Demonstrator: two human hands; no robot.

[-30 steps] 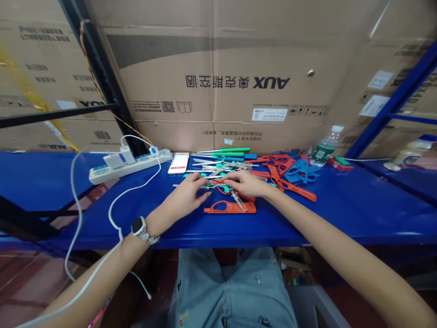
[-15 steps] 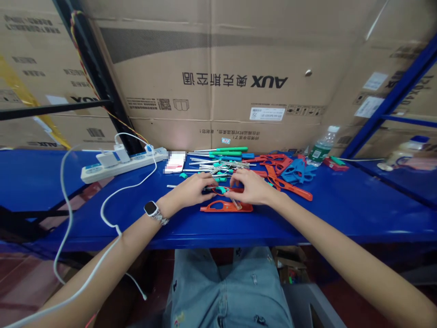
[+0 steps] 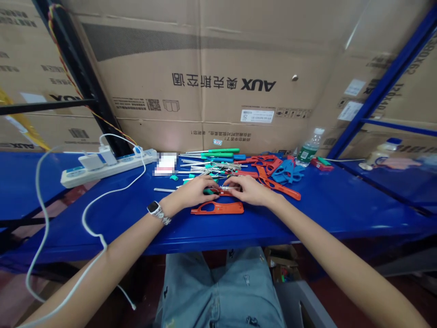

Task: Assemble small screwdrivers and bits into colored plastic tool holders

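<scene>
My left hand (image 3: 198, 190) is closed on the left part of an orange plastic shell (image 3: 224, 192), near a green piece and a metal rod that sticks out to the left. At the shell's right end my right hand (image 3: 249, 189) pinches a small clear part against it. A second orange shell (image 3: 221, 208) with an oval opening lies just in front of both hands. Behind them is a pile of metal rods and small green pieces (image 3: 221, 167). Orange shells (image 3: 278, 182) and blue shells (image 3: 288, 171) lie to the right.
A white power strip (image 3: 109, 167) with plugs and cables stands at the left. Green-handled tools (image 3: 223, 150) lie at the back before a large cardboard box (image 3: 218, 54). A bottle (image 3: 309, 146) and a red box (image 3: 321, 165) are at the right.
The clear part has moved from below the held shell up onto it, between my right fingers. The green piece now sits by my left fingers. The whole view has shifted slightly.
</scene>
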